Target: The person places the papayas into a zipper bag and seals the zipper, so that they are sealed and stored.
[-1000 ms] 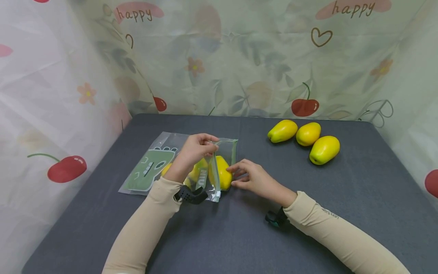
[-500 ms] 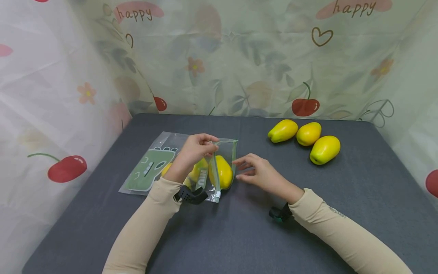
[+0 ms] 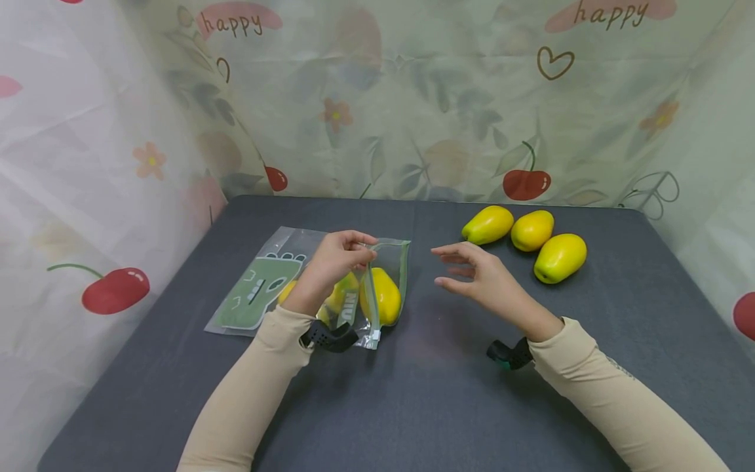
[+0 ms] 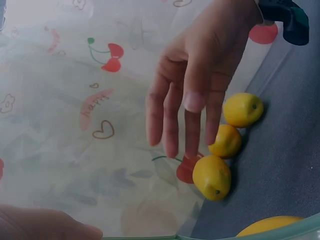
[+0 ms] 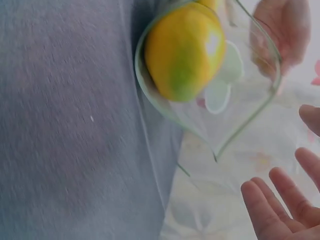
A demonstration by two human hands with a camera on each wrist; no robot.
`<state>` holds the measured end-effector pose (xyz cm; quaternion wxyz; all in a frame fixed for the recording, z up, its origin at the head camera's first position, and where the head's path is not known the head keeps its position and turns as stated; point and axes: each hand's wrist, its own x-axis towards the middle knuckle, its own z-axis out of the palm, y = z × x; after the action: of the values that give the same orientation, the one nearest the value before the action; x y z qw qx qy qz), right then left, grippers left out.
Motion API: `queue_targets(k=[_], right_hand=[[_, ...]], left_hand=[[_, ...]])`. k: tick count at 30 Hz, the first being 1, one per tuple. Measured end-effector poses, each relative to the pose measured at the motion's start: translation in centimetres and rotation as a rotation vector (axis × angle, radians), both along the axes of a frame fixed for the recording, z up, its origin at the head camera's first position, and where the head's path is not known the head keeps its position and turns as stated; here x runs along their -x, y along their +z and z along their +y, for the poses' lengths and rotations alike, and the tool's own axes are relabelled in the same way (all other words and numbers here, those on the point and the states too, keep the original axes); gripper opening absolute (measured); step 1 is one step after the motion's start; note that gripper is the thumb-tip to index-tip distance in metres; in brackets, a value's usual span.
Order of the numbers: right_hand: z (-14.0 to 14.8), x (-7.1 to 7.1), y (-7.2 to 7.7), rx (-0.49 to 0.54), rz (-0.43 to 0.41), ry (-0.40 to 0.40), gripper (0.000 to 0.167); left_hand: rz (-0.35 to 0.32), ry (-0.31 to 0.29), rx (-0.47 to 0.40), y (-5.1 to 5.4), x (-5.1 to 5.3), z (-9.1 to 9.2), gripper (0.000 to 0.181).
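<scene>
A clear zip bag (image 3: 386,249) with a green printed face lies on the table, its mouth held apart toward the right. Inside it are yellow fruits that look like mangoes; one mango (image 3: 383,296) sits just within the mouth, others are partly hidden by my left arm. My left hand (image 3: 339,259) pinches the upper edge of the bag's mouth between thumb and fingers. To the right of the bag, apart from it, my right hand (image 3: 480,272) hovers over the table holding nothing, its fingers spread and slightly bent, as the right wrist view also shows (image 5: 285,205).
Three more mangoes lie together at the back right: a left one (image 3: 488,225), a middle one (image 3: 532,231) and a front one (image 3: 560,259). The dark grey table (image 3: 442,406) is enclosed by a printed cloth backdrop (image 3: 401,98) behind and at both sides.
My right hand has drawn away from the mango in the bag's mouth, moving right toward the three loose mangoes, its fingers spreading. My left hand and the bag have stayed in place.
</scene>
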<state>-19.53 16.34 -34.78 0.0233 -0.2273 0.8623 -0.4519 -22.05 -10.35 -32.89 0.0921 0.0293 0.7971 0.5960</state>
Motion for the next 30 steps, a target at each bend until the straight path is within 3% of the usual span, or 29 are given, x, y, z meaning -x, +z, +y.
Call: queue_targets(k=[15, 30], right_hand=[[4.5, -0.3, 1.9, 0.018, 0.138, -0.118, 0.067], [8.7, -0.4, 2.2, -0.017, 0.146, -0.352, 0.072]], left_hand=[[-0.004, -0.006, 0.009, 0.2, -0.2, -0.1, 0.027], [-0.005, -0.004, 0.013, -0.1, 0.0, 0.1, 0.033]])
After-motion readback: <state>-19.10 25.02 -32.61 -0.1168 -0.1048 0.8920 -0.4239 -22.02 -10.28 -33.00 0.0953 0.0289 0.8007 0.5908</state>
